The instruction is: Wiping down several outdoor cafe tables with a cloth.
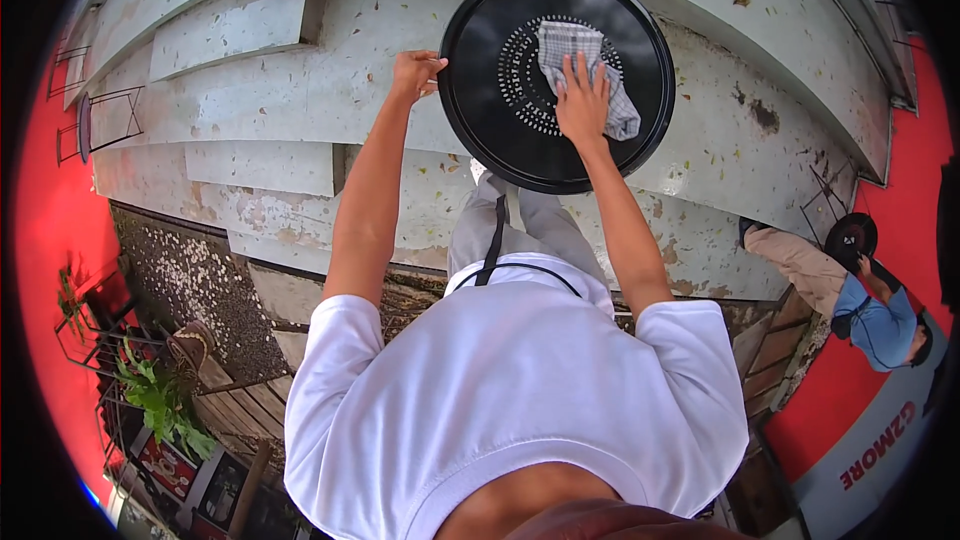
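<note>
Before me is a round black metal table (pixel 480 127) with a raised rim and rings of small punched holes in its middle. A grey-and-white checked cloth (pixel 568 37) lies crumpled on the top, right of centre. My right hand (pixel 583 106) rests on the cloth, fingers spread, and holds it down against the tabletop. At the table's left edge, my left hand (pixel 420 73) has its bent fingers on the rim. The table's legs are hidden beneath its top.
Stepped concrete ledges (pixel 247 116) with scattered leaves surround me. To the right, a person in blue (pixel 874 315) has a hand at another round black table (pixel 851 240). A small table (pixel 85 127) stands far left, and a green plant (pixel 161 397) lower left.
</note>
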A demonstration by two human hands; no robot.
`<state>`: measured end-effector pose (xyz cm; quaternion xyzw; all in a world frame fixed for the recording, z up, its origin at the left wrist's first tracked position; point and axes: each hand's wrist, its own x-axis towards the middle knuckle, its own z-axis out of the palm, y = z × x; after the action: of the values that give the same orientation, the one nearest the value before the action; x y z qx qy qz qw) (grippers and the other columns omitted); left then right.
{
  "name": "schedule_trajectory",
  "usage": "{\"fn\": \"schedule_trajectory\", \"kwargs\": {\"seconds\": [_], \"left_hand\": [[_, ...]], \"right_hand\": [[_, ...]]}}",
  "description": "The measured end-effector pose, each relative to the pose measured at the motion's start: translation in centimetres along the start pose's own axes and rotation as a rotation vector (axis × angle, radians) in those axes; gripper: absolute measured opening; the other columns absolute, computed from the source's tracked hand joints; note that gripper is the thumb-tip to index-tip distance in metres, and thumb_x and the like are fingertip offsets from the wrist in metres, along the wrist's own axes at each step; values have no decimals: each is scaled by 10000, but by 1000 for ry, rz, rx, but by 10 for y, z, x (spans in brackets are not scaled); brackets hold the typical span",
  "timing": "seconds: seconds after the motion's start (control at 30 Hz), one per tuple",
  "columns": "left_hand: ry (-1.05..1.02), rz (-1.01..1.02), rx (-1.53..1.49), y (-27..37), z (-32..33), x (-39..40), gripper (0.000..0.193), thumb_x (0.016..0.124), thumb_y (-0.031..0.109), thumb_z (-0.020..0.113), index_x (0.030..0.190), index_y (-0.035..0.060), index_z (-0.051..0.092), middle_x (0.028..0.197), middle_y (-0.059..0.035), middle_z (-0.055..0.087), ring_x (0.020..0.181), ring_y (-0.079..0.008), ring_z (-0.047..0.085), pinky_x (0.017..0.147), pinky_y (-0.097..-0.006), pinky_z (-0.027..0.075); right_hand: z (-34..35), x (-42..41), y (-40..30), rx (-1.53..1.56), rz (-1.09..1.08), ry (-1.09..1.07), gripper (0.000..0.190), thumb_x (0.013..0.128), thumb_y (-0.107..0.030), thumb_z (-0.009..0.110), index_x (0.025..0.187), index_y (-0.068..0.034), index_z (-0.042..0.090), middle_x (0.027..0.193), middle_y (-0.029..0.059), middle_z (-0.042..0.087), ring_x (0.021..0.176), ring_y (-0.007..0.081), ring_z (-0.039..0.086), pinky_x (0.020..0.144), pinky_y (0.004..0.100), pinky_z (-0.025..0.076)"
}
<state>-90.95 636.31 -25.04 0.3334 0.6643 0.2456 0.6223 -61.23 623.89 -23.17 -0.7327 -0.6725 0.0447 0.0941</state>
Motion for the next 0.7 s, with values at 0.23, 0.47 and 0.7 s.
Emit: {"fn": "schedule_trajectory", "kwargs": {"seconds": [0.23,0.47,0.7], "left_hand": [[49,46,-94,-20,4,-17,349,841,118,782,1135,-38,677,870,-93,720,647,-178,686,510,-323,581],[128,-101,-303,-39,16,-39,418,931,280,695,1227,-5,617,1042,-106,684,914,-201,664,783,-434,554],[418,161,-254,-63,74,-131,584,956,313,638,1407,9,426,1321,-141,537,1225,-224,494,1033,-346,391]], "right_hand": [[-6,-73,-79,241,-388,-233,567,936,-210,609,1480,-170,452,1598,52,308,1443,414,280,1173,541,243],[-39,-119,-18,199,-254,-207,480,941,-203,604,1416,-173,537,1567,47,372,1416,415,320,1146,529,283],[-84,-74,-55,792,15,-144,341,992,-197,562,1292,-37,594,1337,108,599,1143,330,553,1004,418,407]]}}
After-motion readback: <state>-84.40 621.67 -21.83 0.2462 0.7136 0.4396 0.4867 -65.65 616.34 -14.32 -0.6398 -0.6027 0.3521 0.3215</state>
